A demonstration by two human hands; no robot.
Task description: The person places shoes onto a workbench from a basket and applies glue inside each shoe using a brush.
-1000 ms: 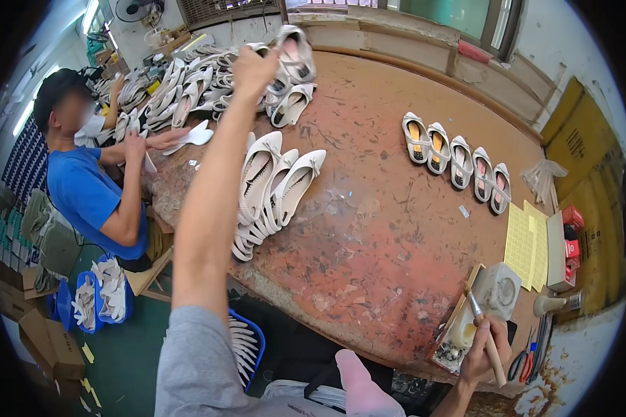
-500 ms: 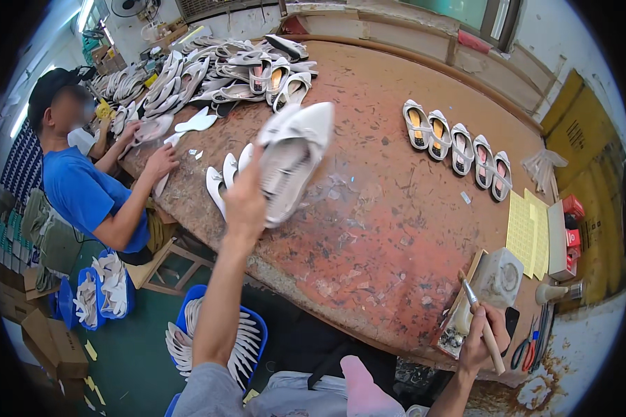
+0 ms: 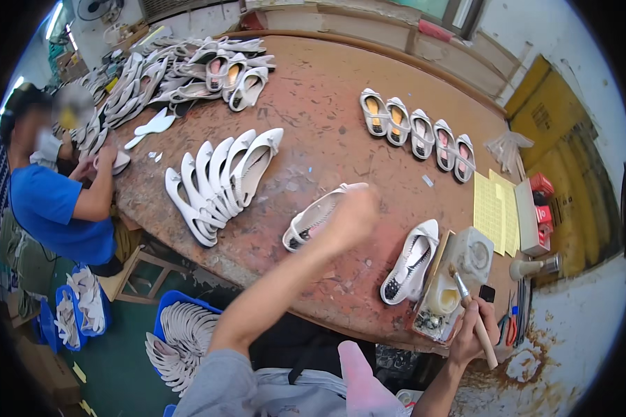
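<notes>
My left hand (image 3: 358, 212) is blurred over the front of a white bow-toed flat shoe (image 3: 305, 226) with a pink patch inside. Its fingers are hidden, so I cannot tell whether it grips the shoe. A second white flat (image 3: 409, 264), dark at the heel inside, lies against an open box (image 3: 424, 325) with a yellowish glue pot (image 3: 444, 300) in it. My right hand (image 3: 474, 326) is closed round the wooden handle of a brush (image 3: 464, 293), its bristles up near the pot.
White flats stand in a fanned row (image 3: 219, 181) at left, with another row (image 3: 421, 132) farther right. A shoe pile (image 3: 181, 73) lies at far left, beside a co-worker in blue (image 3: 62, 208). Yellow sheets (image 3: 490, 212) and scissors (image 3: 512, 320) are at right; a blue bin (image 3: 170, 299) below.
The white shoes my left hand held up are down: one lies under that hand, one beside the box. The hand moved right. My right hand keeps the brush. The view swung right.
</notes>
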